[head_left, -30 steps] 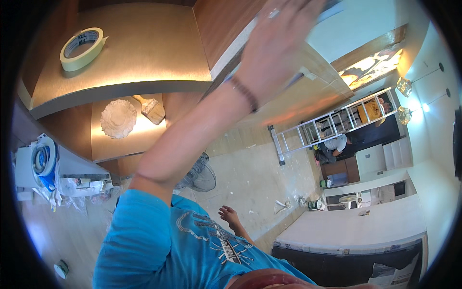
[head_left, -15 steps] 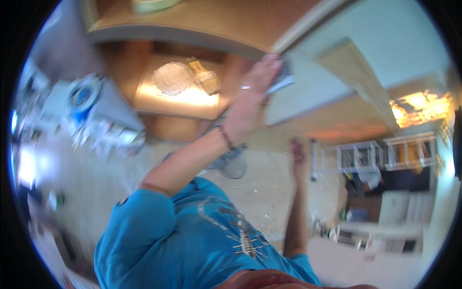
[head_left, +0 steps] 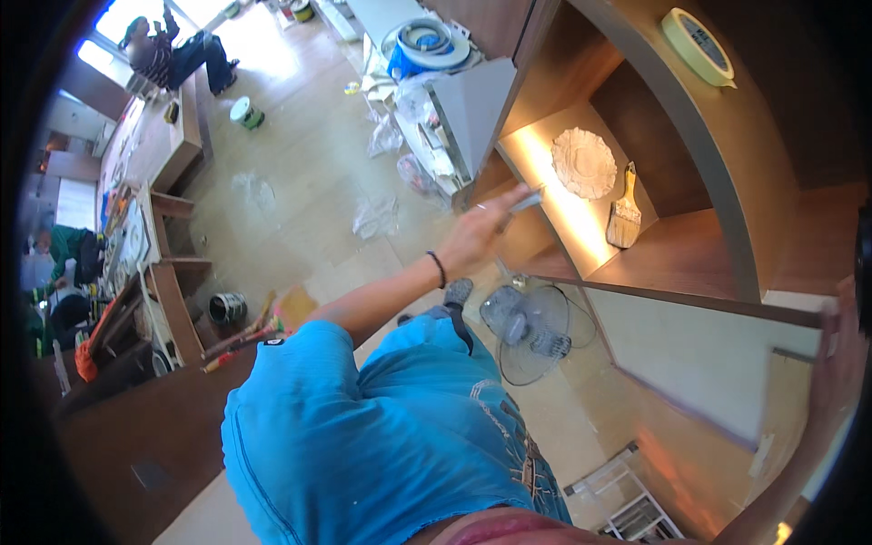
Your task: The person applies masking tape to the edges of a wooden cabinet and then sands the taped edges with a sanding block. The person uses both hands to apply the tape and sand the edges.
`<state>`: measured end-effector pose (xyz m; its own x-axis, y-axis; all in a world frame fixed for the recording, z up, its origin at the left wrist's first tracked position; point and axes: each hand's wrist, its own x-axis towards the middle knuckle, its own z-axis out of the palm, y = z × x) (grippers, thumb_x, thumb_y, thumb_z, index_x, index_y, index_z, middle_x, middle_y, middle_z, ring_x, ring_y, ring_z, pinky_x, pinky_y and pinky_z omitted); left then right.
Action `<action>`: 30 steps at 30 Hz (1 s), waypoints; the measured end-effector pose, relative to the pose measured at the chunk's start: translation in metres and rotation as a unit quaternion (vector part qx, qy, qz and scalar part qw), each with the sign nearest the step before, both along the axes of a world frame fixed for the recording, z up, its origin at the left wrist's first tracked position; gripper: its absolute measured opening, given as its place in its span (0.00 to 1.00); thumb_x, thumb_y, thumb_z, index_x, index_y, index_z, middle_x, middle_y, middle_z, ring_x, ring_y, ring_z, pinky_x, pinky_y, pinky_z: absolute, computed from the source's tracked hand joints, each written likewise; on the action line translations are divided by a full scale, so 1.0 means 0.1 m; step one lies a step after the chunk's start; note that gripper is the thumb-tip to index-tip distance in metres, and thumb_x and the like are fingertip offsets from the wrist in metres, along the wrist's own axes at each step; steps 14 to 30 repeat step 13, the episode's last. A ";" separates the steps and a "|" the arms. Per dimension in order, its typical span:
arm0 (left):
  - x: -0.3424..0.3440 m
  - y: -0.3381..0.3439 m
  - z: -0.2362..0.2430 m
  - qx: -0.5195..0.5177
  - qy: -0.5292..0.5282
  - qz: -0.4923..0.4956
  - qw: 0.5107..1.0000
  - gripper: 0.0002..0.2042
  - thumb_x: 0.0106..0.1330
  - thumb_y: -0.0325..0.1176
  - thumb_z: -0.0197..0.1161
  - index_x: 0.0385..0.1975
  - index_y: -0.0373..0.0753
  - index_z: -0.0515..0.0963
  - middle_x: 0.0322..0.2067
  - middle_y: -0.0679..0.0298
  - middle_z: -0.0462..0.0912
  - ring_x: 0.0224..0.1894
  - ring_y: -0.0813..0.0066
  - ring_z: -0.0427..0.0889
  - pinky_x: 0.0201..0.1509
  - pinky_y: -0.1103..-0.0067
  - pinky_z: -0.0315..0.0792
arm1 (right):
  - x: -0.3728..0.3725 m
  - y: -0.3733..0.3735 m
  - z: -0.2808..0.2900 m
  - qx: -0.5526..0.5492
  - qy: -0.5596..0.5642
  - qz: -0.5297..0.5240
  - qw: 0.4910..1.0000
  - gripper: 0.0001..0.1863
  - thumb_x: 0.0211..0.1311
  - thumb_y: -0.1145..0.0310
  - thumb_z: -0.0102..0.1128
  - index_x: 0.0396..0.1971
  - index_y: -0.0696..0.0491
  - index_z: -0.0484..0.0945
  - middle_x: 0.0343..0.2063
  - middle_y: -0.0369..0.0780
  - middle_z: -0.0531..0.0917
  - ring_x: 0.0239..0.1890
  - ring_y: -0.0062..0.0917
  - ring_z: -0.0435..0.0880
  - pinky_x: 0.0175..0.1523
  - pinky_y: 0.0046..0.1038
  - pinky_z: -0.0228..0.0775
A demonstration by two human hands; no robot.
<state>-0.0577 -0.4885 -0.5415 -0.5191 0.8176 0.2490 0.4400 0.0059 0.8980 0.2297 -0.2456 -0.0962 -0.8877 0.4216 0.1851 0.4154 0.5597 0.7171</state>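
Note:
My left hand (head_left: 477, 234), with a dark band at the wrist, is closed around a thin, flat grey piece (head_left: 527, 201) whose kind I cannot make out. It is beside the front edge of a lit wooden shelf compartment (head_left: 540, 150). Inside lie a round, crumpled off-white disc (head_left: 584, 163) and a paintbrush (head_left: 624, 218) with a yellow handle. At the far right, my right hand (head_left: 843, 318) is raised beside the end of the shelf frame; its fingers are too unclear to read.
A tape roll (head_left: 698, 47) rests on the upper shelf. On the floor by my feet stands a fan (head_left: 525, 331). A cluttered board (head_left: 436, 150), a paint can (head_left: 228, 308) and a green-and-white bucket (head_left: 246, 113) are farther left. Another person (head_left: 177, 54) sits at the far left.
The view has swung, so the shelf now appears farther right. My left hand, still holding the grey piece, has left the panel edge; my right hand has risen from low down to the frame.

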 end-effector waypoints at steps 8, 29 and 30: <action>0.46 0.22 0.30 0.084 -0.036 0.186 0.978 0.21 0.80 0.30 0.50 0.71 0.41 0.68 0.47 0.49 0.83 0.44 0.56 0.83 0.51 0.69 0.76 | -0.16 -0.12 -0.29 -0.054 -0.178 0.234 0.954 0.23 0.69 0.66 0.62 0.61 0.57 0.77 0.59 0.45 0.80 0.64 0.44 0.77 0.69 0.47 0.69; 0.65 0.59 0.87 0.154 -0.042 0.166 0.973 0.19 0.80 0.30 0.52 0.68 0.34 0.69 0.57 0.55 0.82 0.56 0.66 0.81 0.61 0.72 0.72 | 0.04 0.03 0.14 -0.154 -0.106 0.439 0.879 0.21 0.70 0.62 0.64 0.59 0.55 0.79 0.55 0.45 0.85 0.56 0.38 0.84 0.64 0.43 0.74; 0.65 0.59 0.87 0.154 -0.042 0.166 0.973 0.19 0.80 0.30 0.52 0.68 0.34 0.69 0.57 0.55 0.82 0.56 0.66 0.81 0.61 0.72 0.72 | 0.04 0.03 0.14 -0.154 -0.106 0.439 0.879 0.21 0.70 0.62 0.64 0.59 0.55 0.79 0.55 0.45 0.85 0.56 0.38 0.84 0.64 0.43 0.74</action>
